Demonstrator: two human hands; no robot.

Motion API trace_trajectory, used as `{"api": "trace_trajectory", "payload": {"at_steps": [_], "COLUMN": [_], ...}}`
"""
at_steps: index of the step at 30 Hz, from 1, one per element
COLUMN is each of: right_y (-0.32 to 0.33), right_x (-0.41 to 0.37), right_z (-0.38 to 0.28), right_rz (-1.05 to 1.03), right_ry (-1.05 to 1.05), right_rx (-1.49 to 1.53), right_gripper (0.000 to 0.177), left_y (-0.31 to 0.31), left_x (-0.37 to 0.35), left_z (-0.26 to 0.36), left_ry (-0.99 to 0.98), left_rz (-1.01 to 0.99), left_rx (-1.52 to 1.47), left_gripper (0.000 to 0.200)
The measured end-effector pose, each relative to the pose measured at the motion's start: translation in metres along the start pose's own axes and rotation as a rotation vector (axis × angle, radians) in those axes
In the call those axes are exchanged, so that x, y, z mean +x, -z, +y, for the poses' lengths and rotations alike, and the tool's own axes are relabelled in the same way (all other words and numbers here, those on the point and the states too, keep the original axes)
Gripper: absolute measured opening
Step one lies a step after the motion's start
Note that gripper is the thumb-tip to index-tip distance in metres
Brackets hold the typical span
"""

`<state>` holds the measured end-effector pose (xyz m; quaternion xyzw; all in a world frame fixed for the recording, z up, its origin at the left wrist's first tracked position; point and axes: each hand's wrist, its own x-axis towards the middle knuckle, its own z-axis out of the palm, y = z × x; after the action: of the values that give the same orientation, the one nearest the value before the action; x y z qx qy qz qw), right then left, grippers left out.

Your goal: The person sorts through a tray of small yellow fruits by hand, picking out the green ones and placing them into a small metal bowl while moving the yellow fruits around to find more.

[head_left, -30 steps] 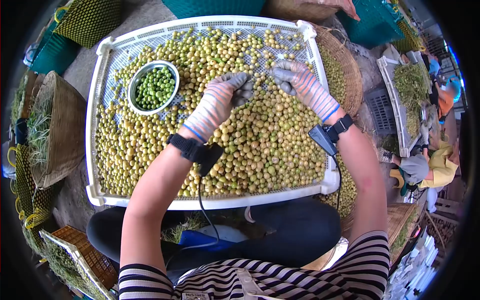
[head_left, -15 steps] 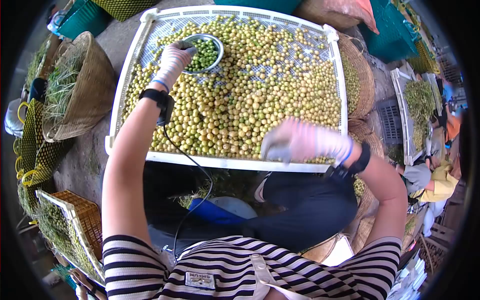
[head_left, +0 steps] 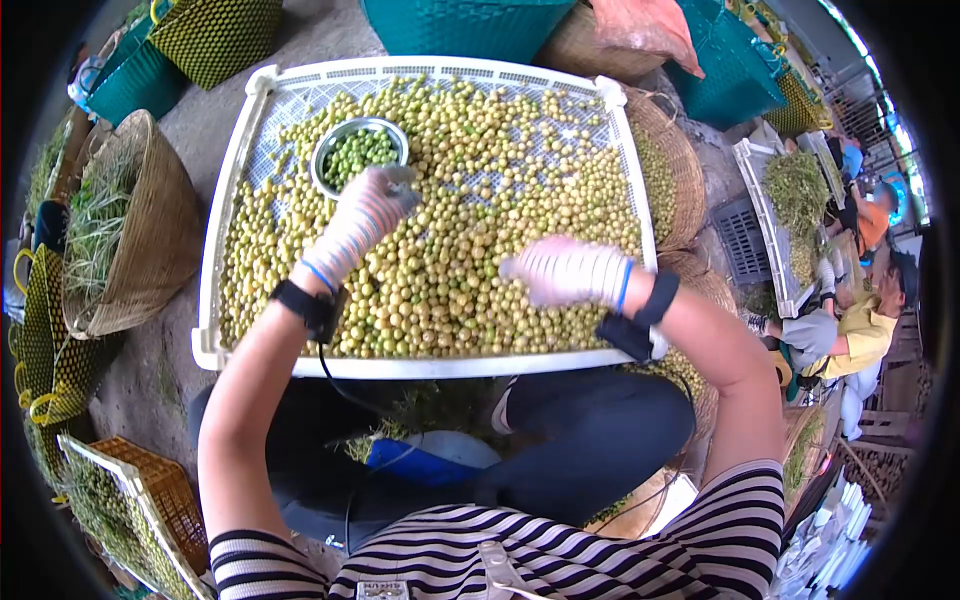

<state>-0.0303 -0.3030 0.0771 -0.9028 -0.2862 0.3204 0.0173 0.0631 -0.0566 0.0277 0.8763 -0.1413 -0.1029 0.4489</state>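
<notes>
Gloved left fingers (head_left: 400, 192) curled, grip unclear | round silver metal bowl (head_left: 319, 166) of green fruits (head_left: 360, 150) just beyond | gloved right fingers (head_left: 515, 268) blurred, spread unclear | yellow-green round fruits (head_left: 450, 285) beneath both, in white plastic mesh tray (head_left: 450, 367)

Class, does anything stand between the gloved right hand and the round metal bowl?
Yes: the striped-gloved left hand, by the near rim of the bowl, seems partly in the straight path from the right hand.
</notes>
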Motion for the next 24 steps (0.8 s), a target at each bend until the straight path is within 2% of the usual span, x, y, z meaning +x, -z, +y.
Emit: {"api": "trace_trajectory", "payload": {"at_steps": [1, 2, 3, 4, 5, 6, 8, 10, 11, 12, 14, 16, 18, 19, 20, 22, 24], "right_y": [0.009, 0.021, 0.022, 0.035, 0.034, 0.049, 0.019, 0.063, 0.057, 0.061, 0.064, 0.07, 0.072, 0.075, 0.074, 0.068, 0.066], "right_x": [0.01, 0.026, 0.052, 0.063, 0.086, 0.092, 0.165, 0.157, 0.169, 0.173, 0.175, 0.184, 0.188, 0.189, 0.188, 0.19, 0.183], "right_z": [0.04, 0.079, 0.135, 0.172, 0.222, 0.24, 0.347, 0.288, 0.3, 0.297, 0.284, 0.28, 0.265, 0.259, 0.256, 0.263, 0.275], "right_rz": [0.098, 0.217, 0.359, 0.397, 0.533, 0.55, 0.946, 0.691, 0.708, 0.704, 0.551, 0.498, 0.449, 0.402, 0.447, 0.467, 0.408], "right_ry": [-0.078, -0.238, -0.305, -0.309, -0.425, -0.479, -0.217, -0.633, -0.58, -0.577, -0.496, -0.39, -0.404, -0.485, -0.517, -0.549, -0.393], "right_rx": [0.041, 0.058, 0.07, -0.035, 0.375, 0.212, 0.666, 0.356, 0.486, 0.492, 0.135, 0.016, -0.081, -0.061, -0.037, 0.004, -0.003], "right_gripper": [0.044, 0.044, 0.039, 0.031, 0.026, 0.025, 0.021, 0.023, 0.025, 0.025, 0.033, 0.034, 0.03, 0.028, 0.028, 0.02, 0.018], "left_y": [-0.007, -0.016, -0.025, -0.035, -0.04, -0.048, -0.067, -0.079, -0.083, -0.097, -0.103, -0.116, -0.124, -0.124, -0.123, -0.126, -0.127], "left_x": [-0.002, -0.004, -0.004, -0.003, -0.002, 0.004, 0.013, 0.024, 0.03, 0.039, 0.051, 0.063, 0.072, 0.076, 0.078, 0.081, 0.084], "left_z": [0.005, 0.012, 0.016, 0.02, 0.03, 0.034, 0.036, 0.043, 0.047, 0.035, 0.04, 0.037, 0.033, 0.035, 0.038, 0.039, 0.038], "left_ry": [0.02, 0.042, 0.05, 0.06, 0.149, 0.182, 0.194, 0.242, 0.283, 0.208, 0.322, 0.303, 0.256, 0.315, 0.371, 0.426, 0.456], "left_rz": [-0.051, -0.101, -0.143, -0.187, -0.233, -0.274, -0.284, -0.321, -0.331, -0.328, -0.355, -0.346, -0.328, -0.371, -0.414, -0.397, -0.407], "left_rx": [-0.073, -0.145, -0.189, -0.233, -0.307, -0.313, -0.443, -0.518, -0.579, -0.567, -0.604, -0.637, -0.656, -0.652, -0.649, -0.719, -0.726], "left_gripper": [0.036, 0.034, 0.033, 0.032, 0.031, 0.031, 0.028, 0.026, 0.025, 0.025, 0.025, 0.025, 0.025, 0.027, 0.029, 0.028, 0.029]}}
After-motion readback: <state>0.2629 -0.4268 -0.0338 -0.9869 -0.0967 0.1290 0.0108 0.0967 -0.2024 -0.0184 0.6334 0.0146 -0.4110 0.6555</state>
